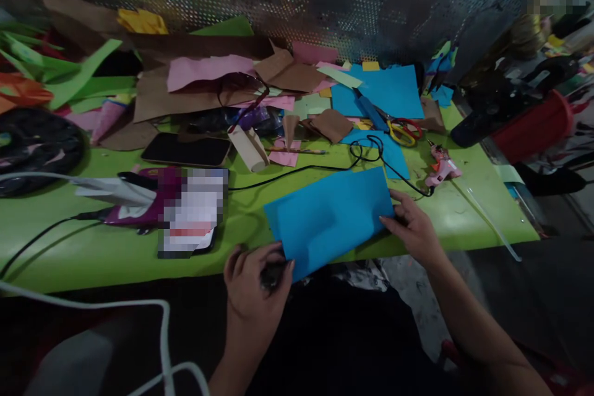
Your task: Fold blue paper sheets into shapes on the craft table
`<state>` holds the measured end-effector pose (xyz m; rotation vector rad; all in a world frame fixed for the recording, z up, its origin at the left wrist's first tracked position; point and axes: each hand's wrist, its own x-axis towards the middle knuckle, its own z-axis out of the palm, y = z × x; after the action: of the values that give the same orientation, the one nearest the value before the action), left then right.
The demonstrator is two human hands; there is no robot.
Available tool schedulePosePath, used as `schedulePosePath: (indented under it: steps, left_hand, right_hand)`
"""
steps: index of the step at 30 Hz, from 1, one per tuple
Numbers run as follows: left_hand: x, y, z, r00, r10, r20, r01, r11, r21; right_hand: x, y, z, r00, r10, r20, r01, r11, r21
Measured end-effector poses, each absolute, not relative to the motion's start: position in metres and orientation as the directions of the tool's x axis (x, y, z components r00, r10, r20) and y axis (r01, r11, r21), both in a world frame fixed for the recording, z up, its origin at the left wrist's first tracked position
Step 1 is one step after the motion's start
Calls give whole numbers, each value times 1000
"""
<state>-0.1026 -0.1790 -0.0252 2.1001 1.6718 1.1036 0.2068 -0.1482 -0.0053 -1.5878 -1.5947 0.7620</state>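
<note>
At far left on the green tabletop, strips of green paper behind a black round tray. Next, a purple holder with white sheets sticking out, just beside a device with a pixelated screen. Behind these, a dark smartphone lying flat, then a beige paper roll. At the near edge, the left hand, fingers curled and nearly closed, pinching the lower left corner of a folded sheet of blue paper. Sheet tilted, right end higher, lower edge reaching past the table's near edge. Behind it, a pencil and a looped black cord. At the sheet's right end, the right hand, partly closed, gripping the edge between thumb and fingers. Farther back, scissors with yellow and red handles. Then a pink glue gun, a clear glue stick and, beyond the table, a red bucket.
</note>
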Motion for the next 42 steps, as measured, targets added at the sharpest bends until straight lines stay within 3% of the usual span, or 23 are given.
schedulePosePath:
  steps: [3,8,11,17,29,42]
  left_hand:
    - [-102,-182,-25,58,908,415,712,-329,621]
    - [-103,-181,-22,187,864,467,760,-428,488]
    - [-105,-180,-25,196,863,465,773,-428,469]
    - [-106,-179,-29,209,865,457,773,-432,465]
    - [-102,-181,-22,114,899,422,763,-352,543]
    - [-104,-180,-20,91,907,411,773,-325,545]
  right_hand:
    - [202,-148,-2,32,993,111,618,68,-783]
    - [198,-143,1,-55,994,95,668,107,-737]
    - [200,-139,1,-105,989,104,696,147,-702]
    - [201,-133,2,-181,979,96,733,199,-651]
    - [198,-130,4,-159,984,85,754,176,-633]
    - [196,-127,5,-135,987,81,760,156,-630]
